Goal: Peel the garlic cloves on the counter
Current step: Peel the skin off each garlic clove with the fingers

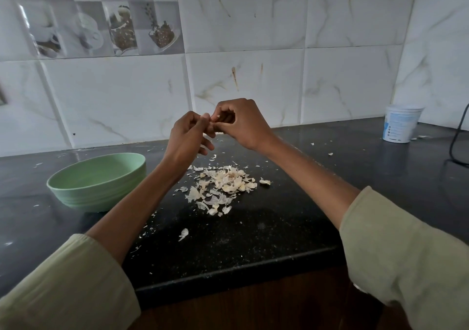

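Two hands, left hand (189,136) and right hand (239,122), pinch one small pale garlic clove (208,121) above one heap of papery skins (223,185); one pale green ribbed bowl (97,181) sits left, one white plastic tub (402,124) far right.

Two hands (215,126), one green bowl (96,177), one white tub (402,124) (garlic skins uncountable).

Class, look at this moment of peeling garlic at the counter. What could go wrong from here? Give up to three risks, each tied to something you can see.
1. Both hands work a small clove raised above the counter; it could slip and drop into the pile of skins, where it may be hard to find.
2. The green bowl sits off to the left, so a tossed clove might miss it.
3. Loose skins lie near the counter's front edge and could fall off.
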